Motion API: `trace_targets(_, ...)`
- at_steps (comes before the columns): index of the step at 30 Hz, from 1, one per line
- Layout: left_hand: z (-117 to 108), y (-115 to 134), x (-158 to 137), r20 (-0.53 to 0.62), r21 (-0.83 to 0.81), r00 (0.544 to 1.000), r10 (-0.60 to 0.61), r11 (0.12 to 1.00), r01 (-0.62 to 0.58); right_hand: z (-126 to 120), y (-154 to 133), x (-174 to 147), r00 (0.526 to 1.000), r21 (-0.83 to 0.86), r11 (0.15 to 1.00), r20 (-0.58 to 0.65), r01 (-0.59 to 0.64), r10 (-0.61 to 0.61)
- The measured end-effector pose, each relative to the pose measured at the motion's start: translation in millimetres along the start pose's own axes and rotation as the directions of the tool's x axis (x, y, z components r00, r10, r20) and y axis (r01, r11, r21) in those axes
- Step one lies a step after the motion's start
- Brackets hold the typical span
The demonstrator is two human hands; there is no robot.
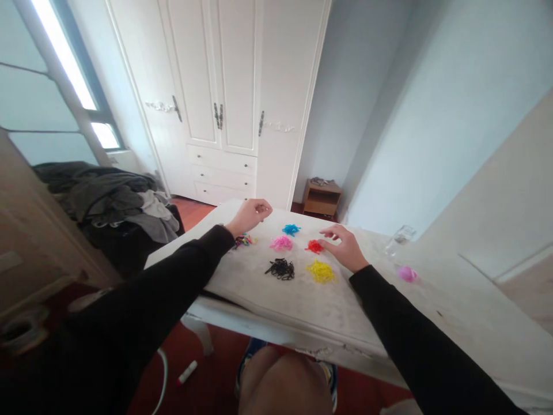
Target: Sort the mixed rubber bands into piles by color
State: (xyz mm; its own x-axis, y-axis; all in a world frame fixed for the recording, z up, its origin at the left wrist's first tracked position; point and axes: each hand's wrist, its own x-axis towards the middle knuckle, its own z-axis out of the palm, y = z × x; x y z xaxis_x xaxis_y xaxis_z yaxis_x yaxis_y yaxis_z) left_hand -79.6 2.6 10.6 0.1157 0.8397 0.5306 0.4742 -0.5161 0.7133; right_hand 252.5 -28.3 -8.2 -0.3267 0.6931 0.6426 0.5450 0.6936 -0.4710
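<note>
Small piles of what look like rubber bands lie on the white table (242, 294), sorted by colour. My left hand (254, 214) hovers at the back left with fingers curled together; what they hold, if anything, is too small to make out. Partly behind that wrist lies a mixed-colour pile (245, 240). My right hand (343, 245) is beside the red pile (314, 246), thumb and fingers apart. Between the hands are a blue pile (291, 230) and a pink pile (281, 243). Closer to me sit a black pile (281, 269) and a yellow pile (321, 271).
On the table's right stand a clear glass (400, 239) and a pink-purple ball-like lump (407, 274). A white wardrobe (233, 75) and a small wooden cabinet (322, 199) are beyond the table. Dark clothes (99, 190) are heaped at left. A white marker-like tube (188, 372) lies on the floor.
</note>
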Motion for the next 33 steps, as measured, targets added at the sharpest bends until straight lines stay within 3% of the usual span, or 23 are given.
trace_targets(5,-74,-26,-16,0.153,0.223,0.975,-0.159,0.967,0.122,1,5,1,1.000,0.029,0.999,0.006,-0.028,0.028)
trace_targets(9,-103,-45,-28,0.247,0.333,0.923,-0.294,0.920,0.204,3,9,1,0.999,0.035,0.999,0.014,-0.041,0.041)
trace_targets(15,-106,-57,-36,0.237,0.410,0.879,-0.413,0.863,0.295,1,12,1,0.997,0.014,0.997,0.024,-0.071,0.071)
trace_targets(23,-108,-59,-31,0.316,0.378,0.849,-0.423,0.877,0.297,1,16,-1,0.997,0.000,0.998,0.037,-0.067,0.067)
trace_targets(33,-104,-57,-33,0.237,0.482,0.898,-0.370,0.848,0.222,0,16,1,0.996,-0.027,0.998,0.071,-0.060,0.062)
